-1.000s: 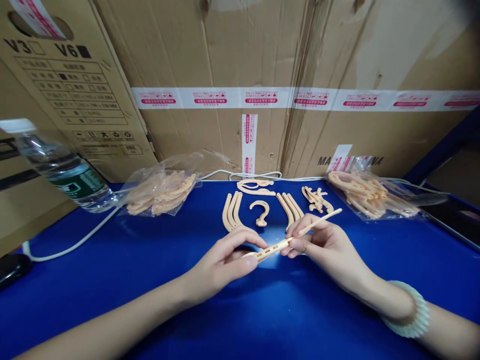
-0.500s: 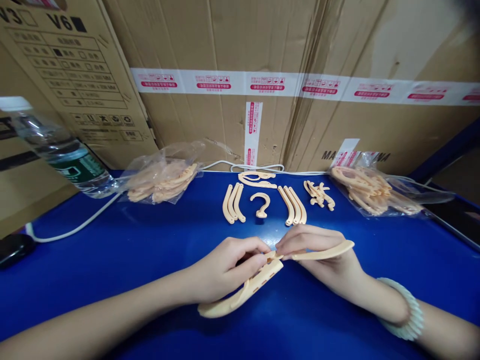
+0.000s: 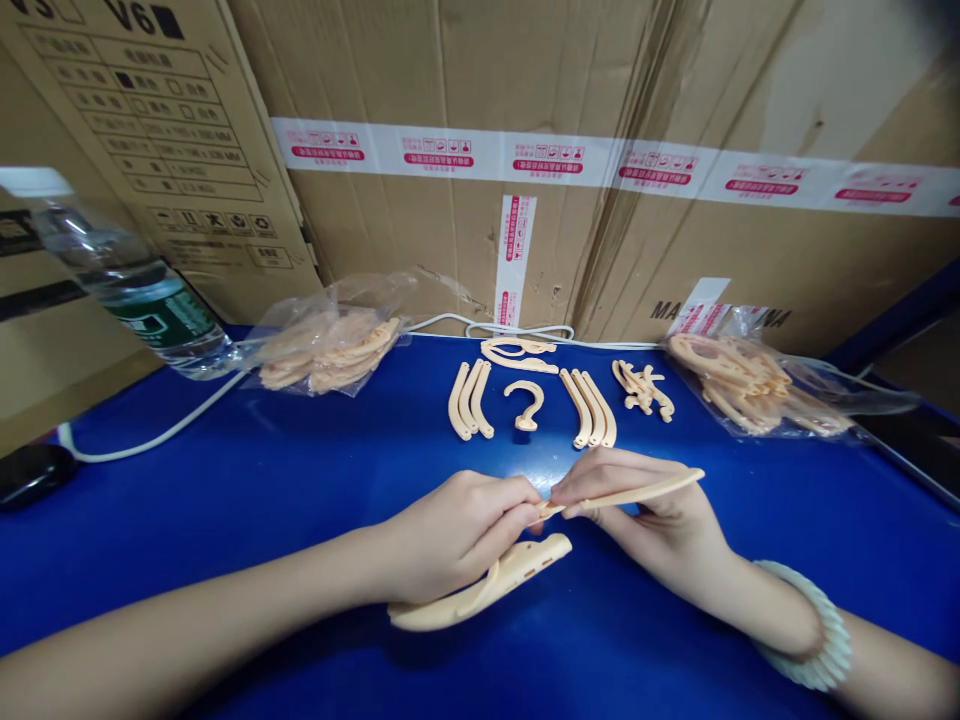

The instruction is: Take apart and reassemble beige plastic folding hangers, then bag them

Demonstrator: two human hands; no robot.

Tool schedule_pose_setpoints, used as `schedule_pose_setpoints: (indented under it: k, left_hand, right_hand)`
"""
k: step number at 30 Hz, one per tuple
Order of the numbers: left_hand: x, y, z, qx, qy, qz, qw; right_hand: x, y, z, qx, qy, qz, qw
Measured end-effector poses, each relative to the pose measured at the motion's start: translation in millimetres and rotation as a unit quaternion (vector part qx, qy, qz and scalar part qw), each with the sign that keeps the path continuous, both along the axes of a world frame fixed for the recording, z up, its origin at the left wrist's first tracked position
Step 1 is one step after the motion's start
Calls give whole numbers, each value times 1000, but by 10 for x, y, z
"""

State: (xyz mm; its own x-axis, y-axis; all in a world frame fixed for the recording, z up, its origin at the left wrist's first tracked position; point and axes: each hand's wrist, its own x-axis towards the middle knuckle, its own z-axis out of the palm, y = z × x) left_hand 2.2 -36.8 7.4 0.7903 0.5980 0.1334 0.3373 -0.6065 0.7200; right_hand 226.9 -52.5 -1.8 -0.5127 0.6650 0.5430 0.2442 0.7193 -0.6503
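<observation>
My left hand (image 3: 457,535) is closed on a curved peach plastic piece (image 3: 480,588) that runs out below my palm, with small slots near its tip. My right hand (image 3: 645,510) pinches a second, thinner curved peach strip (image 3: 637,492) that points right. The two pieces meet between my fingertips just above the blue table (image 3: 262,480). Beyond my hands lie more peach parts: a left group of curved strips (image 3: 469,400), a hook piece (image 3: 526,403), a right group of strips (image 3: 592,408), a flat piece (image 3: 517,353) and small forked parts (image 3: 643,388).
Clear bags of peach parts lie at the back left (image 3: 330,350) and back right (image 3: 750,385). A water bottle (image 3: 127,285) lies at the left, a white cable (image 3: 150,435) runs along the back, and a black object (image 3: 30,470) sits at the left edge. Cardboard boxes (image 3: 525,150) wall the back.
The single straight-looking run of plastic between my hands now shows as two curved pieces, the left one dropping below my left palm. Both hands moved slightly toward me; the view tilted up.
</observation>
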Motion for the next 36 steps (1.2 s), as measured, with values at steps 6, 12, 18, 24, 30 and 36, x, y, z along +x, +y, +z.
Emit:
schedule_pose_setpoints:
  k: [6, 12, 18, 24, 30, 36]
  left_hand:
    - [-25, 16, -23, 57, 35, -21, 998]
    - [-30, 47, -13, 60, 24, -27, 998]
    - [-22, 104, -85, -119, -71, -5, 990]
    - [-15, 245, -183, -434, -232, 42, 870]
    - [-15, 331, -126, -505, -319, 140, 789]
    - [-31, 346, -154, -511, -347, 151, 772]
  right_hand:
    - [-3, -42, 69, 128, -75, 18, 989]
    - [-69, -71, 201, 311, -147, -18, 939]
    - [40, -3, 296, 315, -68, -52, 945]
    - [743, 573, 310, 125, -125, -322, 930]
    - [1298, 1005, 40, 30, -285, -412, 865]
    - [1308, 990, -135, -19, -351, -422, 836]
